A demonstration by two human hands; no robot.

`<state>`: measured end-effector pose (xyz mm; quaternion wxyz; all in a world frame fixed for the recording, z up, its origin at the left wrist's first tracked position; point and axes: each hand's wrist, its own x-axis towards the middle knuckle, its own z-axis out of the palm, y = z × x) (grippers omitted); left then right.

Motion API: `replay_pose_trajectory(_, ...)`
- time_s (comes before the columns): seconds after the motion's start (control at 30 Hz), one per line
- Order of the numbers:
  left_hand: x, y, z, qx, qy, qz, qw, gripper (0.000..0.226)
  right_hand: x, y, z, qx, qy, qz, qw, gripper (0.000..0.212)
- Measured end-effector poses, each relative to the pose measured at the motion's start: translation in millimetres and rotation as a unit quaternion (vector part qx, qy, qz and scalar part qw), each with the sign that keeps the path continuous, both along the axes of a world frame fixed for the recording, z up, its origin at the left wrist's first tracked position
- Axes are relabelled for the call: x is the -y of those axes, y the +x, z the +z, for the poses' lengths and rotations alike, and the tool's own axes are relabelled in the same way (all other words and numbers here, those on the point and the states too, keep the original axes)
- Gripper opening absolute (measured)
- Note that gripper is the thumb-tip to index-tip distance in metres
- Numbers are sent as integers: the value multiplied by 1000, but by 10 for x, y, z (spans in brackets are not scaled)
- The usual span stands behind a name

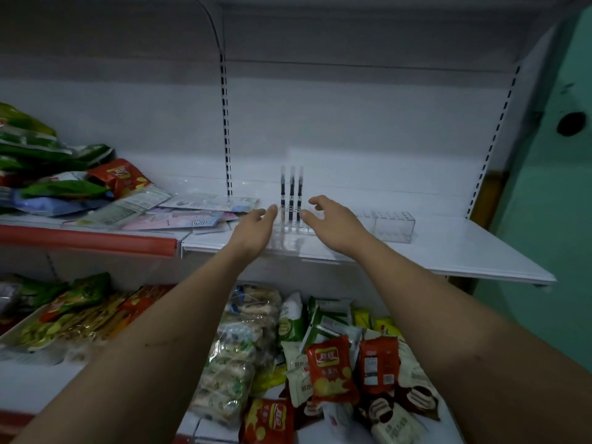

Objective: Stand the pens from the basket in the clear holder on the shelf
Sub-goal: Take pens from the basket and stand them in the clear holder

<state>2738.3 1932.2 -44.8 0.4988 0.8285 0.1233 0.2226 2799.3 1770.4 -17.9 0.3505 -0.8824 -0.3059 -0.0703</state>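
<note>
Flanking pens [291,193], hands empty, spread

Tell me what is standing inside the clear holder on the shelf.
Three dark pens stand upright side by side at the left end of the clear holder. The holes further right look empty. Both hands cover parts of the holder's near side, so its contents there are hidden.

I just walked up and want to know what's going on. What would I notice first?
Three black pens stand upright in a clear holder in the middle of the white shelf. Two bare hands reach toward them, the left hand and right hand, both open and holding nothing. Bright snack bags pile up on the shelf below.
</note>
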Motion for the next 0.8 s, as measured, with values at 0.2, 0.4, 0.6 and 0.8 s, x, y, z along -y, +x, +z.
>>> replay_pose_trajectory(0.2, 207, -458, -195, -3, -72, 7, 997, 62, 216, -442, -413, -1, -65, 2, 998, 58)
replay_pose_trajectory(0.4, 443, -791, -777, -49, -136, 9, 990, 60, 331, -814, -1023, -35, -125, -7, 992, 57)
replay_pose_trajectory(0.6, 618, -1099, -1706, -128, -202, -3, 971, 59, 412, -1103, -1873, -115, -142, 8, 983, 55)
replay_pose_trajectory(0.8, 644, -1174, -2599, -223, -253, 18, 941, 76, 389, -1224, -2803, -251, -149, 9, 956, 58)
